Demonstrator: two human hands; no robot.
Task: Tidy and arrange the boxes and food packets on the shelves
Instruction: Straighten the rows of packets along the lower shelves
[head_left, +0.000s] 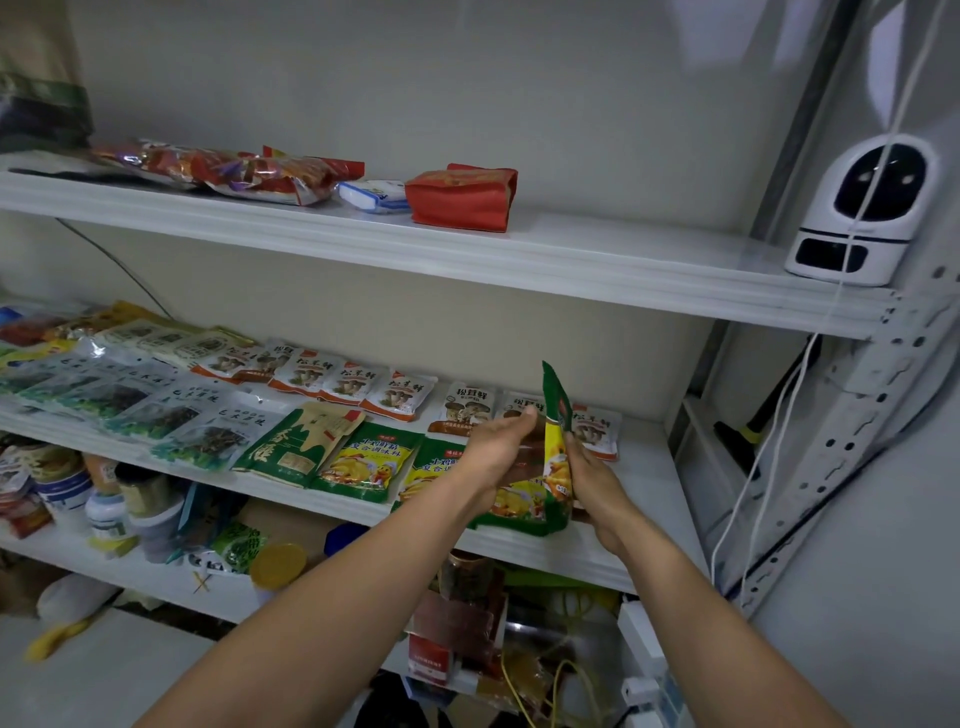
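Observation:
A green and yellow seasoning packet (555, 457) stands on edge at the front right of the middle shelf (639, 478). My right hand (592, 480) grips its right side. My left hand (501, 441) lies flat against its left face, and a brownish packet shows between the hand and the green one. Two matching green and yellow packets (370, 460) lie flat to the left. Behind them runs a row of white mushroom packets (348, 382). What is under my left hand stays hidden.
The top shelf (571, 249) carries red snack bags (244, 169), a red box-like pouch (460, 197), a blue-white pack and a white camera device (860, 208) with a cable. Jars and bottles (109, 499) crowd the lower shelf. A perforated metal upright (883, 395) stands right.

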